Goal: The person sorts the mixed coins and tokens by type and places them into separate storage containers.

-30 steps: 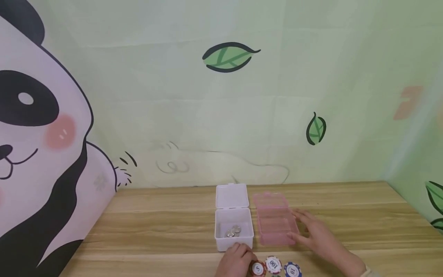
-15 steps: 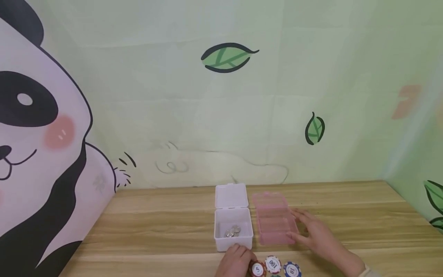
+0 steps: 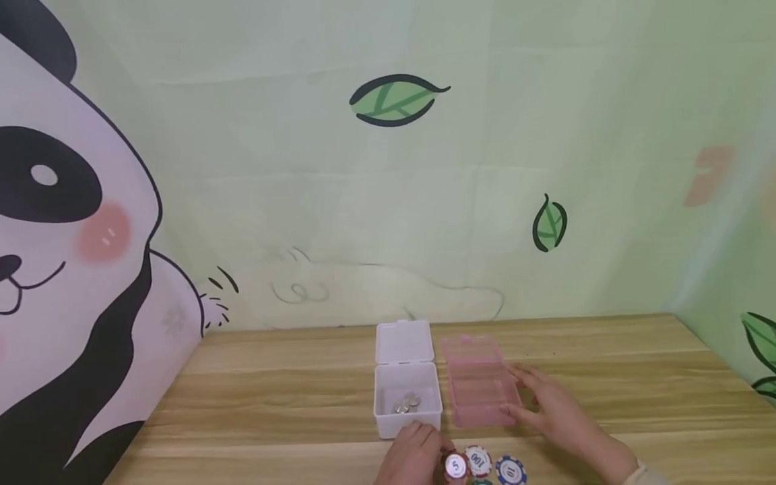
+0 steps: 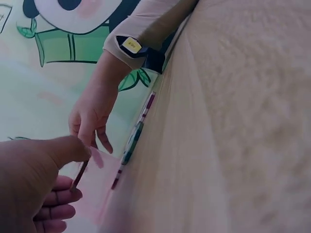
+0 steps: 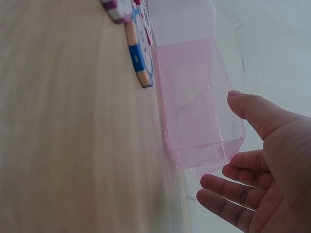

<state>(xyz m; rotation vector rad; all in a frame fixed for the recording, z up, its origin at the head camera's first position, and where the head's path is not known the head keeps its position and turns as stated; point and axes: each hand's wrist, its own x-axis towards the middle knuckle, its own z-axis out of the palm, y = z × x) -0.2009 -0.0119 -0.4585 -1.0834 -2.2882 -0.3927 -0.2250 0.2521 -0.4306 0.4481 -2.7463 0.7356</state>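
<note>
Between the thumb and fingers of my left hand (image 3: 411, 455) is a red poker chip (image 3: 457, 465) marked 5. In the left wrist view that chip (image 4: 80, 174) appears edge-on, raised off the table. My right hand (image 3: 564, 414) is at the right side of a pink see-through box (image 3: 485, 419) with its lid open. Its thumb and fingers lie loosely about the box's near right corner, relaxed. To the left stands a white box (image 3: 409, 426), lid open, with several silver coins (image 3: 405, 405) inside.
In front of the pink box lie a white chip (image 3: 479, 461) marked 100, a blue chip (image 3: 511, 470) marked 10 and a partly visible green chip (image 3: 482, 482). Behind the wooden table (image 3: 291, 391) hangs a printed backdrop (image 3: 291, 168) with a panda and leaves.
My left hand has picked up the red chip, which moved slightly up and right and now partly overlaps the white chip in the head view. My right hand stays at the pink box.
</note>
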